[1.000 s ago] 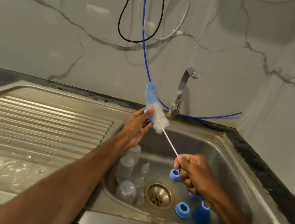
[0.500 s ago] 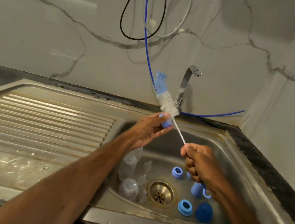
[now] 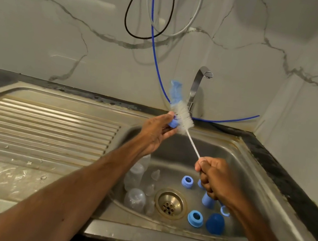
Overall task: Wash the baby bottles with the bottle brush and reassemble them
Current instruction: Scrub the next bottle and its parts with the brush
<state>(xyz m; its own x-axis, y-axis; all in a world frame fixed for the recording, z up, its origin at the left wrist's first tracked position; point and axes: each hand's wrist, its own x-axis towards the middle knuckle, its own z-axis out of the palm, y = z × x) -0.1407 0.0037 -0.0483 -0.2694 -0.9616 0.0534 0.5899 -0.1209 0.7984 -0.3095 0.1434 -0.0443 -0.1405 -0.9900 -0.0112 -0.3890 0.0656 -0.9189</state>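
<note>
While the bottle brush (image 3: 181,116) is held up over the sink (image 3: 253,178), its bristles rest against a small blue part (image 3: 173,123) pinched in the left hand's (image 3: 154,134) grip, and the right hand's (image 3: 215,176) grip is curled tight round the wire handle. Clear bottles (image 3: 134,199), teats (image 3: 155,175), blue collars (image 3: 195,218) and a domed cap (image 3: 215,223) lie apart in the basin (nothing reassembled), so most washing seems left.

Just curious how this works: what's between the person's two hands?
Only the bottle brush: its thin white stem runs from the right hand up to the bristles by the left hand, which pinches a small blue piece. Head view.
</note>
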